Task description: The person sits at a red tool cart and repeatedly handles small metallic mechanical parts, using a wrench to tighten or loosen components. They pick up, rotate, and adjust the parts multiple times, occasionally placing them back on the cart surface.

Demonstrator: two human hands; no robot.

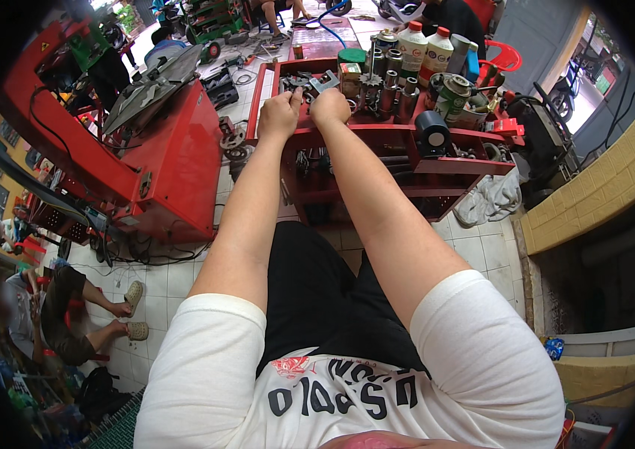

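- Leaving the big red machine (175, 161) at left alone; judging it as outside the step in hand.
- Working at the red counter (392, 137), reaching over its near edge to its left end; reading this as mid-handling, not finished.
- Leaving the red-capped white bottles (412, 52) and the green-and-white can (452, 99) standing to the right; touching neither with the hands.
- Curling the left hand (279, 116) over that left end, folding fingers mostly in; maybe pinching something small, but being unable to tell at this range.
- Curling the right hand (330, 107) near it, fist-like, back up; hiding the fingertips, so being unable to tell about any grip.
- Finding the silver bracket (324, 81) on the counter, just beyond the right hand; not resolving whether touching or apart.
- Spotting loose metal parts (299, 81) crowding beside the bracket, just beyond the left hand; seeing no completed assembly among them, so counting nothing as surely done and guessing at sorting or fitting as remaining.
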